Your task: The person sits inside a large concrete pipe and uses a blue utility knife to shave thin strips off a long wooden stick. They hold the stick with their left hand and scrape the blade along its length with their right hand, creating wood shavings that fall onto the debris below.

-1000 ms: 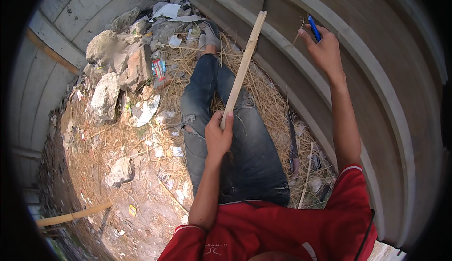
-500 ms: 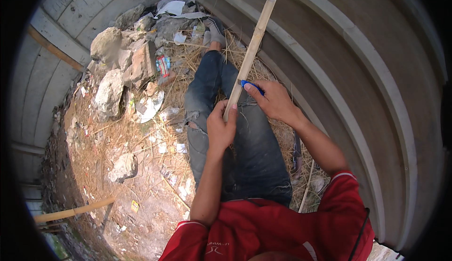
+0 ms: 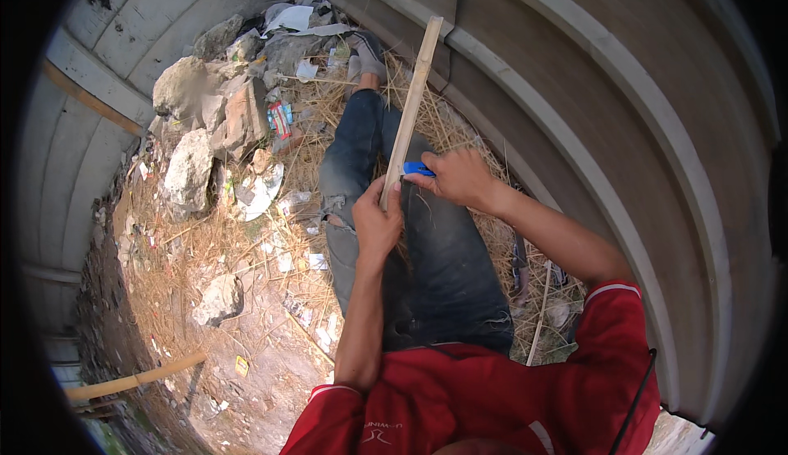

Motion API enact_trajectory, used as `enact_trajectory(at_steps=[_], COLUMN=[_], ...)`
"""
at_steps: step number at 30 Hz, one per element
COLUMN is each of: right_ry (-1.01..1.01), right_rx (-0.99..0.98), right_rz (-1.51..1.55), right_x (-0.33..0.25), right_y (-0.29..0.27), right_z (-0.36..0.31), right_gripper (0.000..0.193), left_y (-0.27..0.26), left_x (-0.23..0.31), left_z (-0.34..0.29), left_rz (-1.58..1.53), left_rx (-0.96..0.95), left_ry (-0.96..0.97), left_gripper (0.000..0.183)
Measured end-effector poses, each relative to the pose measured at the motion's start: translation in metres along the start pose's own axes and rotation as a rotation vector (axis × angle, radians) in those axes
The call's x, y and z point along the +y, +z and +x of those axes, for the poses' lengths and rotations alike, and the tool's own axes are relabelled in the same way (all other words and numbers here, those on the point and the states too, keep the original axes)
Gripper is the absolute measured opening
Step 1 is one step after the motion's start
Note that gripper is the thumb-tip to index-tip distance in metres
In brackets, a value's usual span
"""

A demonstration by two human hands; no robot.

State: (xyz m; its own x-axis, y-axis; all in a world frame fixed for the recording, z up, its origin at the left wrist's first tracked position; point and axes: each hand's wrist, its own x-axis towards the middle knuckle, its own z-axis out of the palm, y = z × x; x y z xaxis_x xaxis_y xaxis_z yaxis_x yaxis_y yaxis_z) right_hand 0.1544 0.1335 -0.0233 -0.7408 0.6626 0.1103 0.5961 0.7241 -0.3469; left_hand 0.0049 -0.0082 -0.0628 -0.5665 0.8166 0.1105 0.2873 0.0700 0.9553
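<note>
Two walls bound the spot in the head view: a pale panelled one [image 3: 176, 4] at the upper left, with a wooden batten [image 3: 92, 98] along it, and a brown ribbed one [image 3: 566, 86] sweeping down the right side. Between them lies bare ground [image 3: 267, 389], sunlit toward the left, with straw [image 3: 431, 98] scattered over it and thickest around the legs [image 3: 455, 283], which stretch forward in torn dark trousers. Rocks [image 3: 187, 172] are heaped near the pale wall; a single stone [image 3: 219, 300] sits nearer the person. A pole [image 3: 138, 379] juts in at the lower left, and a thin stick [image 3: 538, 315] lies right of the legs. Among the litter are a red-and-blue wrapper [image 3: 280, 118] beside the rocks and a small yellow one [image 3: 241, 365] on the ground; whether either holds anything cannot be told.

The left hand [image 3: 377, 219] grips the near end of a long wooden strip [image 3: 415, 94], which slants up and away above the legs. The right hand [image 3: 460, 178], fingers curled, clasps a blue tool [image 3: 419, 169] just beside the strip, close to the left thumb; its tip is too small to make out.
</note>
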Motion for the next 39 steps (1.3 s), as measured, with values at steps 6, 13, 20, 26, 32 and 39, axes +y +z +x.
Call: enact_trajectory(at_steps=[6, 13, 20, 26, 32, 39], right_ry=[0.430, 0.268, -0.020, 0.030, 0.111, -0.126], right_rx=[0.245, 0.120, -0.205, -0.090, 0.087, -0.087], right_rz=[-0.149, 0.205, 0.168, 0.052, -0.078, 0.048], right_x=[0.154, 0.085, -0.028, 0.010, 0.062, 0.010], right_y=[-0.087, -0.091, -0.029, -0.014, -0.040, -0.013], right_z=[0.044, 0.005, -0.028, 0.003, 0.035, 0.000], right_gripper=[0.071, 0.059, 0.051, 0.054, 0.058, 0.058], left_y=[-0.011, -0.021, -0.005, -0.007, 0.000, -0.011], left_x=[-0.022, -0.013, 0.015, 0.018, 0.006, 0.004], left_z=[-0.076, -0.027, -0.008, -0.026, -0.047, -0.033], left_rz=[-0.014, 0.040, -0.052, 0.019, -0.070, -0.196], left_rx=[-0.175, -0.057, -0.069, -0.070, -0.140, -0.146], left_ry=[-0.090, -0.065, 0.011, -0.048, -0.148, -0.200], left_gripper=[0.027, 0.028, 0.027, 0.028, 0.028, 0.027])
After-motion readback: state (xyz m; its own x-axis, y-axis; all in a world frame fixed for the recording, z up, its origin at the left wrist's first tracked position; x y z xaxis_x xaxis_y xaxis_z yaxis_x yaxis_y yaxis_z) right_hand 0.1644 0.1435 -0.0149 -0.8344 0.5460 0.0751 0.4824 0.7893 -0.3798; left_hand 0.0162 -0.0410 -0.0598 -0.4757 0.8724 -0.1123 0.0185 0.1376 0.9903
